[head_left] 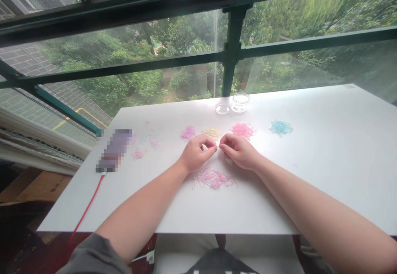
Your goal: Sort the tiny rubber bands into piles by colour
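My left hand (200,152) and my right hand (237,150) are close together above the white table (260,212), thumb and forefinger of each pinched. What they hold is too small to name. Just in front of me, below the hands, lies a loose pile of pink and purple bands (215,179). Beyond the hands are separate piles: purple (188,132), pale yellow (212,132), pink (242,130), partly behind my right hand, and teal (281,127) farther right.
A clear round jar (240,103) and its lid (222,109) stand at the back edge. Small mixed bands (138,154) lie to the left, beside a blurred phone (114,150) with a red cable (88,206). Railed windows rise behind the table.
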Demonstrator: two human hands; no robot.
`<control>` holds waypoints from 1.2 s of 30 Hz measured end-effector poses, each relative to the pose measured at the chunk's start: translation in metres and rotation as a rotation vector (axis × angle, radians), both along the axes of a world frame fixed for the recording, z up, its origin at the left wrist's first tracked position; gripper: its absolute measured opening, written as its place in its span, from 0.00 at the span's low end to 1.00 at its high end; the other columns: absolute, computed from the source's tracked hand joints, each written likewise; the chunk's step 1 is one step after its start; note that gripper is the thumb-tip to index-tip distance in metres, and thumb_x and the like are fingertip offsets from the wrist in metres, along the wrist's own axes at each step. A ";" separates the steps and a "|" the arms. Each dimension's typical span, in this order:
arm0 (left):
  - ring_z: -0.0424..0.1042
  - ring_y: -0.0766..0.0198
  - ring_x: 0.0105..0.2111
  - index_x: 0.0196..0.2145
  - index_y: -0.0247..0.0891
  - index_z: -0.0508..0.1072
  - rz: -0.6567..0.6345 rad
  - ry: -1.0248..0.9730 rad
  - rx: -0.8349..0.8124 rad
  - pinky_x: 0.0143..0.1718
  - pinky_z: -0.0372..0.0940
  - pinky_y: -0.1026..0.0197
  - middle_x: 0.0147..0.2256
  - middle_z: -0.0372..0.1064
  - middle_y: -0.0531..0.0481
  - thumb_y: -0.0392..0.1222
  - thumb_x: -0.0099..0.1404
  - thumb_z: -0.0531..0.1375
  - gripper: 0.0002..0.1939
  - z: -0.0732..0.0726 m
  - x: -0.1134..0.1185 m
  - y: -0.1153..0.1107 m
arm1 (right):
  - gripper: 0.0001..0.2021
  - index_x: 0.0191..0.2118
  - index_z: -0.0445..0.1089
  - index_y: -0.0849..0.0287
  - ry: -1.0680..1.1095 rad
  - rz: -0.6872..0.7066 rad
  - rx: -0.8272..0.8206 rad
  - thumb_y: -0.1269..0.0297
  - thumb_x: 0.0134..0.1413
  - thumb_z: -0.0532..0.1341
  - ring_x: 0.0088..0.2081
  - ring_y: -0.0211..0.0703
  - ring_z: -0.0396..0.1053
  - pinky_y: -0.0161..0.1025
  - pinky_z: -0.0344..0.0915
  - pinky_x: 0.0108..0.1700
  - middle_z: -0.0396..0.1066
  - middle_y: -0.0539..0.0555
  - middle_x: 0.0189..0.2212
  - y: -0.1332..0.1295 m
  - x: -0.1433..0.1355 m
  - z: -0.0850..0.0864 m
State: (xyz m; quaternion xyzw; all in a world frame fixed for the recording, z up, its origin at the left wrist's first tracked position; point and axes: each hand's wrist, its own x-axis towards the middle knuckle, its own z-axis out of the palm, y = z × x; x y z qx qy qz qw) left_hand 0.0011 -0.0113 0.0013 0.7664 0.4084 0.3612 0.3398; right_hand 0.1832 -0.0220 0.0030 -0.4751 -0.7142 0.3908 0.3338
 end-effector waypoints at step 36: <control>0.67 0.67 0.31 0.27 0.35 0.68 -0.098 0.017 -0.048 0.28 0.60 0.66 0.31 0.69 0.48 0.41 0.57 0.59 0.06 -0.002 -0.009 0.003 | 0.02 0.28 0.59 0.57 0.010 0.046 0.054 0.70 0.50 0.54 0.21 0.33 0.56 0.33 0.54 0.25 0.59 0.45 0.19 -0.006 0.002 -0.002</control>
